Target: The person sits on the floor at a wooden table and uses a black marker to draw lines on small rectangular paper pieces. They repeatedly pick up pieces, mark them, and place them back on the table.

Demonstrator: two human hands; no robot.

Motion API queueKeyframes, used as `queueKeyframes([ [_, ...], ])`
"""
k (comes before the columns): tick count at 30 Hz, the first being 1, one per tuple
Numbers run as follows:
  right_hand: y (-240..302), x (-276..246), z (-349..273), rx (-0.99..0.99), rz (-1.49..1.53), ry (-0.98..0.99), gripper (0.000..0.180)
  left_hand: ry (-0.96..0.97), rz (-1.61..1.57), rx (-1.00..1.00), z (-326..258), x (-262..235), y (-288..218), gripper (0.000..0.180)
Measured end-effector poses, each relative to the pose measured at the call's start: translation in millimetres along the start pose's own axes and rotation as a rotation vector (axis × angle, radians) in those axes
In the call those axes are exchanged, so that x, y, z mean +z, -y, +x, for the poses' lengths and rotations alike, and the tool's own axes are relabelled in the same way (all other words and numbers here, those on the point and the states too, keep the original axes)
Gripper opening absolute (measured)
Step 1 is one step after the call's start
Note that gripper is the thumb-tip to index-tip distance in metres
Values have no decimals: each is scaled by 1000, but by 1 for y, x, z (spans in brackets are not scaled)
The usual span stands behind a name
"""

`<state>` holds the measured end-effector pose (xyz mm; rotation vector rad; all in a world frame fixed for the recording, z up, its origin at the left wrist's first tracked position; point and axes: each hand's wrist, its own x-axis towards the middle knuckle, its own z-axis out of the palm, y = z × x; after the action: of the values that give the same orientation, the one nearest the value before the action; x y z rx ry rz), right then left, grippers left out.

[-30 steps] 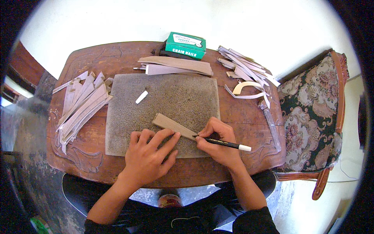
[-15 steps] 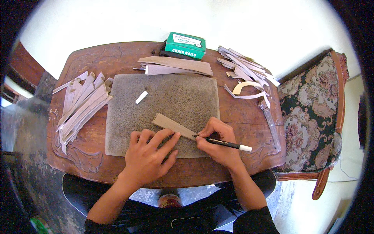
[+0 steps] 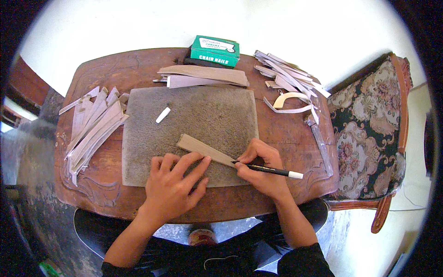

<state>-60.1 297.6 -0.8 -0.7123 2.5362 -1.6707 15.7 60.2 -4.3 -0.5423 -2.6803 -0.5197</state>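
A tapered tan strip (image 3: 203,148) lies slantwise on a grey-brown mat (image 3: 207,115) on the wooden table (image 3: 115,74). My left hand (image 3: 173,187) rests flat on the mat with its fingers spread, fingertips against the strip's lower edge. My right hand (image 3: 263,168) grips a black pen with a white end (image 3: 270,170); its tip touches the strip's right end. A short white chalk stick (image 3: 163,115) lies on the mat's upper left.
A fan of pale strips (image 3: 92,127) lies at the table's left. More cut strips (image 3: 205,76) sit behind the mat, with a green box (image 3: 215,50) beyond. Scrap pieces (image 3: 290,87) crowd the right side. A floral upholstered chair (image 3: 369,134) stands at right.
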Motion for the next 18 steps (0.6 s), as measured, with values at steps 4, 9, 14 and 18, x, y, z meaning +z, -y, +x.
queueKeyframes([
  [4, 1, 0, 2, 16, -5, 26, 22, 7, 3, -8, 0, -2, -1, 41],
  [9, 3, 1, 2, 30, -13, 25, 22, 54, -34, -40, -1, -3, -2, 47],
  [14, 2, 2, 2, 23, -17, 18, 22, 50, -28, -37, -1, -4, -1, 47],
  [18, 3, 2, 3, 26, -12, 26, 22, 50, -25, -37, -2, -4, -1, 48],
])
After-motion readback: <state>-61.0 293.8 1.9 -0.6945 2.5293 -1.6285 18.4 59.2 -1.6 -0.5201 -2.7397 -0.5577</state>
